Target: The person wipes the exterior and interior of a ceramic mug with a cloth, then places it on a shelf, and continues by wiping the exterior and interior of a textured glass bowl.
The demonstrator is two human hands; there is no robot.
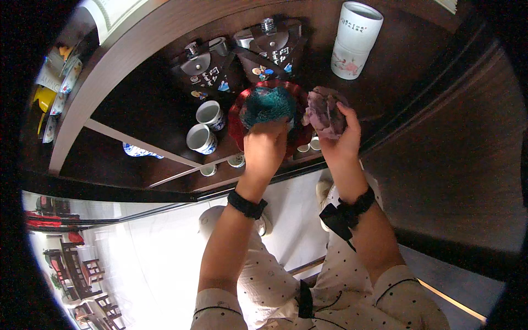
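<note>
My left hand (266, 142) grips a bunched teal cloth (268, 105), which covers the middle of a red dish with a wavy rim (236, 123). Just to the right, a rough purplish-pink piece (325, 111) rests in my right hand (345, 134), its thumb across one side. Whether that piece is stone or something softer, I cannot tell. It is held beside the dish's right rim. Part of the dish is hidden by the cloth and my left hand.
On the dark shelf, two dark hip flasks (204, 72) (272, 51) lie behind the dish. A white cylindrical canister (355, 39) stands at the back right. Two blue-and-white cups (201, 138) (210, 114) are at left. Smaller cups (236, 160) show below, past a shelf divider (140, 142).
</note>
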